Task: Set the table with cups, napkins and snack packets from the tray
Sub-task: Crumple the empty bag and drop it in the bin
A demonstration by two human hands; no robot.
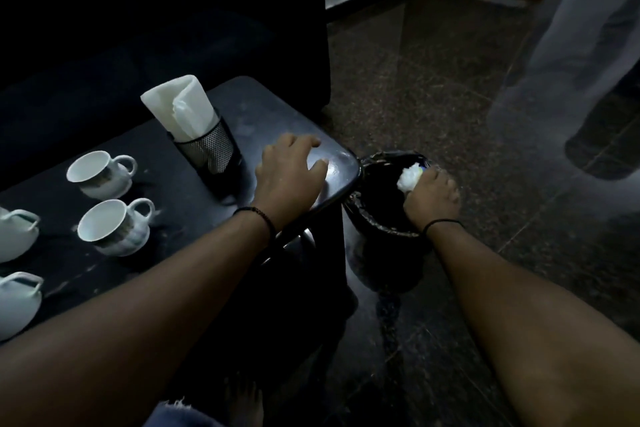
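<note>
White crumpled wad [409, 177] sticks out past the knuckles of the right hand [431, 199], which grips it over the black bin [384, 218]; no clear long axis. Left hand [289, 173] rests flat, fingers spread, on the table [214, 218] corner. Napkins [181, 107] stand upright, leaning left, in a mesh holder [207, 152]; cups [114, 225] lie further left.

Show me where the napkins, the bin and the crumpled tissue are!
napkins [180, 107]: head view, on the white folded paper above the mesh holder.
bin [377, 218]: head view, on its near rim.
tissue [408, 179]: head view, on the white wad the right hand [433, 198] grips.
</note>
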